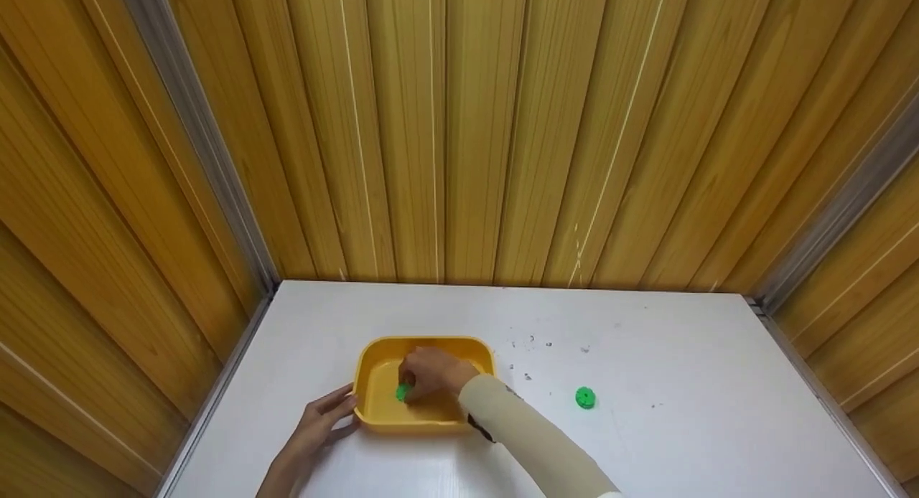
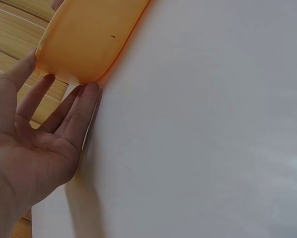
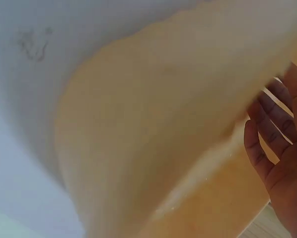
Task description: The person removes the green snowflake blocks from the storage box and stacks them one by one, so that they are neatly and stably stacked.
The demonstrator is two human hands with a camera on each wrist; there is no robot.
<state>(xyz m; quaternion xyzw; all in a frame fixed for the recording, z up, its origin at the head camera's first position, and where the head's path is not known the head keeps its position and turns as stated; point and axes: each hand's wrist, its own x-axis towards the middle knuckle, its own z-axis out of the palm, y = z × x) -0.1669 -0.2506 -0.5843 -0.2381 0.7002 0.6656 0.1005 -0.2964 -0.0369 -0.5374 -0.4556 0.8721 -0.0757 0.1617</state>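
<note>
A yellow plastic tray [image 1: 409, 428] with rounded corners sits on the white table. My right hand [image 1: 434, 371] reaches inside it, its thumb and fingers pinching a small green round piece [image 1: 401, 392] low over the tray floor. In the right wrist view that hand [image 3: 282, 158] shows at the right edge, the green piece out of sight and the tray wall [image 3: 118, 114] blurred in front. At the tray's left end, the fingertips of my left hand [image 1: 319, 419] touch the outer wall. The left wrist view shows its fingers extended, thumb at the rim.
A second green round piece [image 1: 585, 397], notched at its edge, lies on the table [image 1: 689, 440] to the right of the tray. Dark scuff marks dot the tabletop between them. Wood-patterned panels [image 1: 474, 132] wall in the back and both sides.
</note>
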